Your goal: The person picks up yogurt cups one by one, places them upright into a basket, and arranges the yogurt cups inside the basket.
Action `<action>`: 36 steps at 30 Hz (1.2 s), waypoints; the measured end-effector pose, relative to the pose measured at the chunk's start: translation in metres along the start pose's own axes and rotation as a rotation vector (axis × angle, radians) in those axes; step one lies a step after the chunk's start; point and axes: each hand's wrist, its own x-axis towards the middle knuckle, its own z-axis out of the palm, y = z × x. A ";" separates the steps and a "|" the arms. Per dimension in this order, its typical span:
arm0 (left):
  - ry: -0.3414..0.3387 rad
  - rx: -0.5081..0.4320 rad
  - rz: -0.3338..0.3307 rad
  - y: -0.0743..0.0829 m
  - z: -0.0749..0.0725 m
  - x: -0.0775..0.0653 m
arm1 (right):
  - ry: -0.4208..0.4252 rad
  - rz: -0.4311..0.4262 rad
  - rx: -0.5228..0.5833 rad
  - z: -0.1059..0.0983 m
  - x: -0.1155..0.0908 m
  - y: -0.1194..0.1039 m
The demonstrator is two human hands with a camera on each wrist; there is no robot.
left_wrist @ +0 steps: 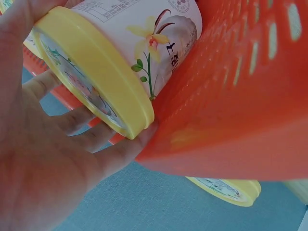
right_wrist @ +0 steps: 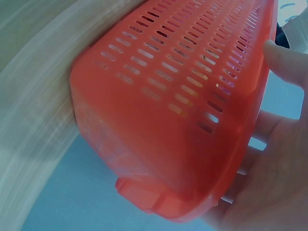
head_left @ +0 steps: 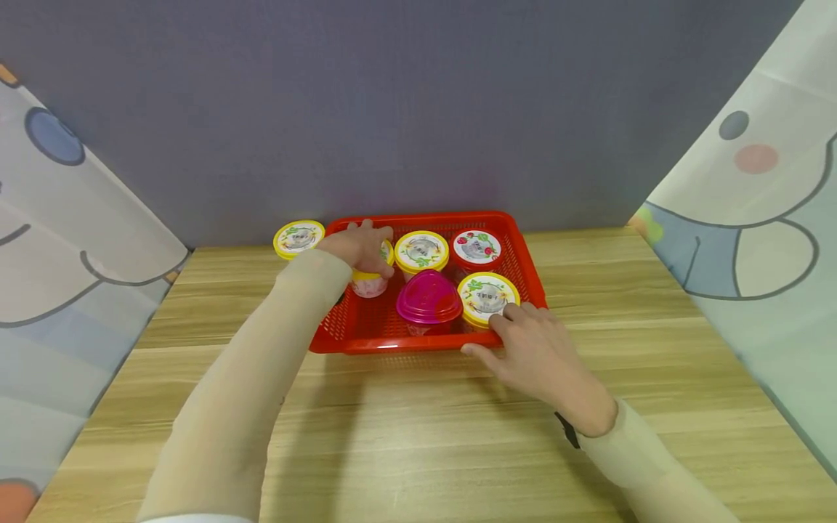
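Observation:
A red plastic basket (head_left: 392, 344) with slotted sides stands on the table, holding several lidded cups. At its left side my left hand (head_left: 356, 248) grips a cup with a yellow lid (left_wrist: 96, 62), thumb and fingers spread around the lid; the cup is inside the basket. My right hand (head_left: 536, 349) holds the front right corner of the basket, thumb at the front rim and fingers over the edge. Close to those fingers is another yellow-lidded cup (head_left: 487, 294). In the right wrist view, the fingers are partly hidden behind the basket rim (right_wrist: 252, 113).
Also in the basket are a yellow-lidded cup (head_left: 421, 250), a red-lidded cup (head_left: 477, 248) and a container with a magenta, roughly heart-shaped lid (head_left: 429, 296). Left of the basket stands one more yellow-lidded cup (head_left: 298, 238). A grey wall (head_left: 418, 109) rises behind the wooden table (head_left: 405, 443).

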 end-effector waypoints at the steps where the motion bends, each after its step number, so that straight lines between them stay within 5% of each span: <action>1: 0.004 -0.002 -0.004 0.000 0.000 0.000 | -0.001 0.001 -0.002 0.000 0.000 0.000; 36: -0.016 -0.012 -0.035 0.002 0.005 0.001 | 0.006 0.001 -0.009 0.000 -0.001 0.000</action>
